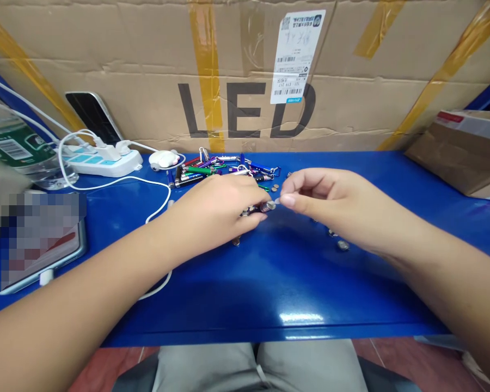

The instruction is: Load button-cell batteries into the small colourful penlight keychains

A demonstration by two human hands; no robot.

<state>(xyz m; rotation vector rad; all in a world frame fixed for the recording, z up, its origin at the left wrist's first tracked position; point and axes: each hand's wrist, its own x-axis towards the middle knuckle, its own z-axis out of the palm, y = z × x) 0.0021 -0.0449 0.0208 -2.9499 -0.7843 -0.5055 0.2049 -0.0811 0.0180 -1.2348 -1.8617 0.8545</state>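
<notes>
My left hand (224,204) is closed around a small dark metal tube (267,206), its silver end pointing right; most of it is hidden by the fingers. It resembles the keychain penlights in the pile behind. Close to that end, my right hand (322,193) pinches a tiny pale piece (277,201) between thumb and forefinger, too small to name. Small silver discs like button cells (275,188) lie just beyond the hands. Another silver piece (343,245) rests below my right hand, and a small metal bit (236,240) lies under my left.
Coloured keychain penlights (198,170) are heaped at the back of the blue table (269,288). At left are a power strip (102,160), white cables, a charging phone (41,245) and a bottle (16,141). A large cardboard box (147,54) stands behind; a smaller carton (461,152) sits right.
</notes>
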